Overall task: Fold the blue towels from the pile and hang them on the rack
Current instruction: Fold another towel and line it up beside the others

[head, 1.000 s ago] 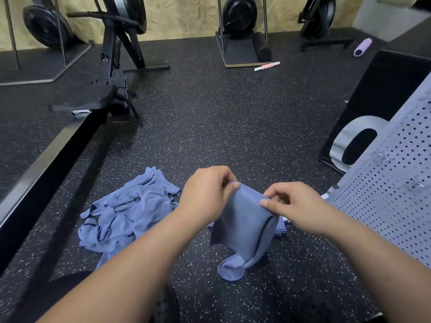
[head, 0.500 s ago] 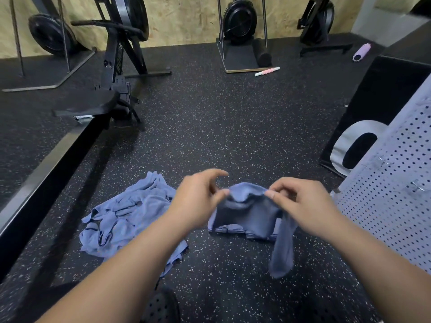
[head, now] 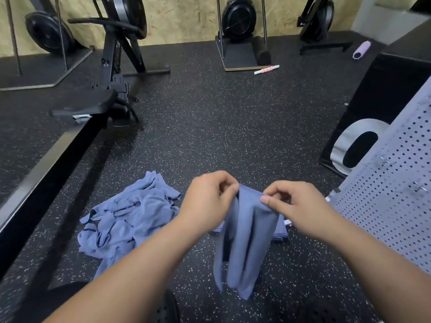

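A blue towel hangs in loose folds above the speckled floor. My left hand pinches its top edge on the left, and my right hand pinches the same edge on the right, close together. A rumpled pile of blue towels lies on the floor to the left. Behind the held towel, folded blue towels lie flat on the floor, mostly hidden. The grey perforated rack with small metal hooks stands at the right.
A rowing machine rail and seat run along the left. Black gym machines stand by the far wall. A black box sits beside the rack. A pink-white roller and a lilac bottle lie far off.
The towel, bunched between my hands half a second ago, now hangs straight down in long folds. My hands have risen slightly and drawn closer together.
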